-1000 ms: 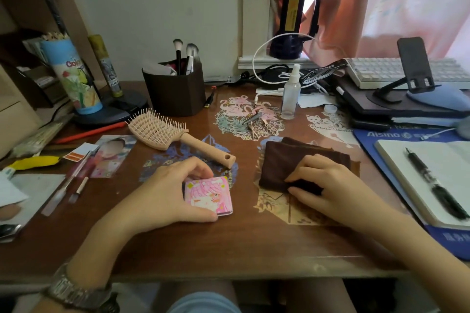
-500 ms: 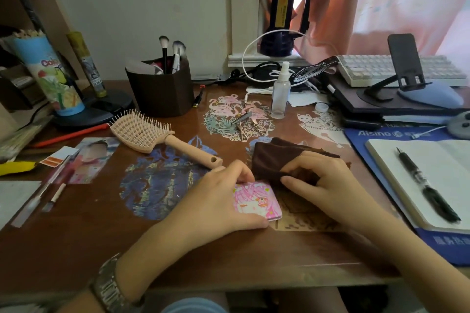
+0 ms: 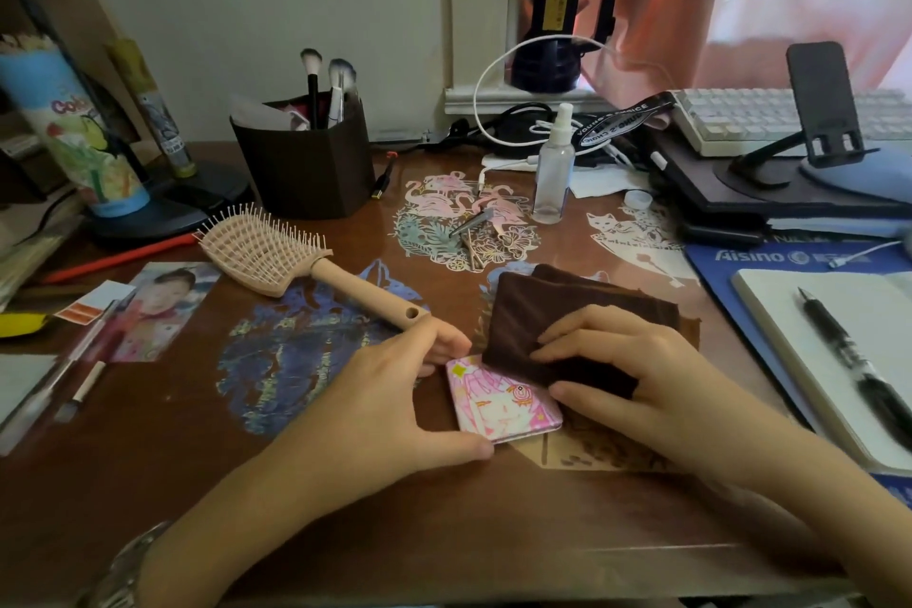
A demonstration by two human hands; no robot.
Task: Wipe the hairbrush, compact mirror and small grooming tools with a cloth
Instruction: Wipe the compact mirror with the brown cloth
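The pink compact mirror (image 3: 503, 405) lies closed and flat on the brown desk (image 3: 345, 533). My left hand (image 3: 395, 390) holds it by its left edges, fingers at the top corner and thumb at the bottom. My right hand (image 3: 631, 375) grips the folded brown cloth (image 3: 557, 311), whose lower edge overlaps the mirror's top right corner. The beige hairbrush (image 3: 276, 257) lies bristles up at the left, its handle end near my left fingers. Small metal grooming tools (image 3: 471, 232) rest on the flamingo sticker behind the cloth.
A brown holder with makeup brushes (image 3: 306, 163) stands at the back. A clear spray bottle (image 3: 555, 168) is behind the tools. A notebook with a black pen (image 3: 858, 360) lies at the right, with a keyboard and phone stand (image 3: 819, 114) behind it. Photo and pens (image 3: 123, 311) lie left.
My left hand has slid the mirror rightward up to the cloth. My right hand has drawn the cloth's edge onto the mirror's corner.
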